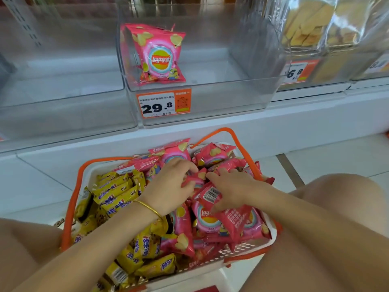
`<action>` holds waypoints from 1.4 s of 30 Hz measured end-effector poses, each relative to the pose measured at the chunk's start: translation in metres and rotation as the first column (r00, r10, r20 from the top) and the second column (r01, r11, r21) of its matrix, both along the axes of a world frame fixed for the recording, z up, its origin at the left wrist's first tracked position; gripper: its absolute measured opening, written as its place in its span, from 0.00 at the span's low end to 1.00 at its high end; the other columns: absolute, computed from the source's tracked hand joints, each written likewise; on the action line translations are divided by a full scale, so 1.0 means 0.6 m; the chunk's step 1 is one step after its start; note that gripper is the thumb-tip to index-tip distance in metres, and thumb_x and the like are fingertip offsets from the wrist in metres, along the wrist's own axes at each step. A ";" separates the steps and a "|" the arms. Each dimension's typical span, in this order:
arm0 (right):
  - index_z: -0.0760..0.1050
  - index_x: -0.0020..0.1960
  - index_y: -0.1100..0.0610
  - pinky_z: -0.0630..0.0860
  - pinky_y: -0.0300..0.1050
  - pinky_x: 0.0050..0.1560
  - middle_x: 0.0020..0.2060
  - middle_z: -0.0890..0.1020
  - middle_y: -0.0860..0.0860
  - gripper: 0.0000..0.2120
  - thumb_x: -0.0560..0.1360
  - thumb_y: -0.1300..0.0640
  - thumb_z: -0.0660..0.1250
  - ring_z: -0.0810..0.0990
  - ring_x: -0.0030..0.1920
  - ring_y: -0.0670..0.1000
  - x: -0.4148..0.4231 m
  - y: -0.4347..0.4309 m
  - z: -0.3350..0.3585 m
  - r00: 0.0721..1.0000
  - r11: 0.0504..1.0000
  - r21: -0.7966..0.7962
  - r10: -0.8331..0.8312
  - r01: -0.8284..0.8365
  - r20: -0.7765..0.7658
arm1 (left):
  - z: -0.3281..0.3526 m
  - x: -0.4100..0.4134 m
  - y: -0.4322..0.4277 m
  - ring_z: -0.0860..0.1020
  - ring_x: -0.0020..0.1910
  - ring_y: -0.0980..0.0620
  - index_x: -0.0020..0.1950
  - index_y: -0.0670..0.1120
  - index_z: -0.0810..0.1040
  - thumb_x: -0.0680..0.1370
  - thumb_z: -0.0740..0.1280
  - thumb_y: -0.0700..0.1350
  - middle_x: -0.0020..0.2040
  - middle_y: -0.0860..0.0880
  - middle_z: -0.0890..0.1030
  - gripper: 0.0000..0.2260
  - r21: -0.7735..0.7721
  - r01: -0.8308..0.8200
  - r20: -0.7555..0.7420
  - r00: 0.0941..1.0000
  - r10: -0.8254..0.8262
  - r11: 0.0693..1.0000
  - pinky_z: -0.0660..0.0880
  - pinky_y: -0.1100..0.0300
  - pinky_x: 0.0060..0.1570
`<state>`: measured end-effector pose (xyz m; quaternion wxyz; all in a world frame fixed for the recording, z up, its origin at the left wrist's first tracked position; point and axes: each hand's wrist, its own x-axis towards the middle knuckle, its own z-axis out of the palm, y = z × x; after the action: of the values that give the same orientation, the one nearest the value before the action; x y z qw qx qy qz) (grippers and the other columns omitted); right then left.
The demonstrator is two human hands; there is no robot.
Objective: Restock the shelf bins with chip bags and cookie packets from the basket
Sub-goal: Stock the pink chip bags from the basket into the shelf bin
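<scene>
A shop: price tags [163, 104] on clear shelf bins [210, 102] of snacks.

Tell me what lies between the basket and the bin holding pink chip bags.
Head view: only the bare white shelf ledge separates the basket from the clear bin.

glossy foil-like chip bags [212, 220] fill a perforated white plastic basket [242, 250] (shelf bins [210, 98]: clear smooth plastic).

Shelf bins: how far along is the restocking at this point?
Barely started. Done: a couple of pink chip bags stand in the middle bin. In hand: left hand and right hand grip more chip bags in the basket. Left: the basket's pile, including the yellow cookie packets.
</scene>
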<state>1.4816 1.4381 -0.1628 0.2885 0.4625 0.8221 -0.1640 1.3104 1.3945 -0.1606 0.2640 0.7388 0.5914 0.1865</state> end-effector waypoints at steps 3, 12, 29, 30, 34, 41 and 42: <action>0.61 0.68 0.53 0.76 0.53 0.53 0.57 0.73 0.52 0.34 0.69 0.41 0.71 0.75 0.56 0.56 0.001 0.016 0.009 0.971 0.993 -0.020 -0.120 0.118 -0.206 | -0.002 0.002 0.003 0.73 0.55 0.55 0.65 0.49 0.70 0.78 0.63 0.48 0.58 0.52 0.69 0.16 -0.056 -0.056 0.044 0.997 0.058 0.997 0.69 0.65 0.52; 0.70 0.61 0.56 0.79 0.49 0.54 0.53 0.80 0.51 0.20 0.73 0.52 0.71 0.81 0.50 0.50 0.003 0.053 0.062 0.178 0.600 -0.745 -0.800 0.292 -0.574 | 0.033 0.008 0.030 0.81 0.46 0.51 0.65 0.53 0.71 0.73 0.58 0.65 0.53 0.49 0.80 0.26 -0.654 -0.099 0.613 0.511 0.602 0.750 0.79 0.55 0.43; 0.73 0.62 0.62 0.71 0.62 0.63 0.58 0.78 0.65 0.32 0.64 0.48 0.76 0.77 0.61 0.63 -0.020 0.042 0.085 0.055 0.611 -0.762 -0.786 0.213 -0.615 | 0.071 -0.034 0.041 0.81 0.48 0.41 0.49 0.45 0.77 0.68 0.75 0.52 0.49 0.41 0.83 0.16 -0.463 -0.403 0.672 0.421 0.609 0.790 0.76 0.39 0.54; 0.73 0.62 0.63 0.73 0.59 0.63 0.57 0.80 0.63 0.29 0.65 0.51 0.74 0.79 0.59 0.61 -0.020 0.042 0.093 0.044 0.611 -0.769 -0.788 0.189 -0.615 | 0.078 -0.037 0.042 0.81 0.48 0.43 0.47 0.47 0.78 0.70 0.74 0.53 0.47 0.43 0.83 0.13 -0.426 -0.417 0.670 0.451 0.590 0.803 0.77 0.41 0.55; 0.75 0.61 0.61 0.71 0.62 0.64 0.58 0.80 0.60 0.27 0.67 0.46 0.69 0.77 0.61 0.61 -0.025 0.048 0.132 0.063 0.621 -0.774 -0.783 0.123 -0.619 | 0.133 -0.047 0.058 0.77 0.38 0.50 0.46 0.42 0.77 0.73 0.71 0.51 0.40 0.47 0.79 0.13 -0.140 -0.525 0.636 0.602 0.483 0.839 0.74 0.55 0.42; 0.79 0.49 0.56 0.66 0.73 0.62 0.52 0.83 0.60 0.21 0.58 0.51 0.73 0.74 0.60 0.70 -0.060 0.101 0.236 0.028 0.797 -0.564 -0.582 0.217 -0.812 | 0.255 -0.076 0.119 0.72 0.34 0.52 0.47 0.39 0.74 0.76 0.66 0.57 0.38 0.44 0.74 0.19 0.021 -0.489 0.708 0.623 0.332 0.872 0.73 0.59 0.35; 0.79 0.49 0.55 0.67 0.71 0.62 0.51 0.83 0.59 0.20 0.58 0.52 0.73 0.76 0.59 0.68 -0.062 0.111 0.243 0.018 0.802 -0.559 -0.575 0.212 -0.818 | 0.265 -0.081 0.124 0.74 0.35 0.52 0.46 0.40 0.74 0.78 0.64 0.55 0.39 0.45 0.75 0.17 0.012 -0.466 0.728 0.611 0.312 0.885 0.75 0.59 0.35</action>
<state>1.4443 1.5045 -0.0172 -0.3066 0.4086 0.6069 -0.6089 1.2619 1.4691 -0.0019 0.3473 0.4848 0.5684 0.5667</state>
